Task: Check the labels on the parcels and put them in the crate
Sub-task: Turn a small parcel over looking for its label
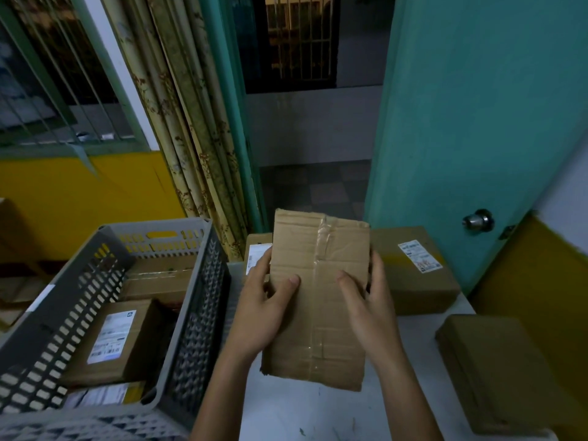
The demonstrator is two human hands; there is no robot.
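both hands, left hand (261,316) and right hand (370,310), grip the parcel (318,300) upright, taped face showing, label probably behind; crate (178,281) beside left hand.

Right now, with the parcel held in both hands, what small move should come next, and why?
Probably turn the held parcel over. The face toward the camera shows only tape and no label, and the left hand and right hand already grip its edges. The crate sits just to the left.
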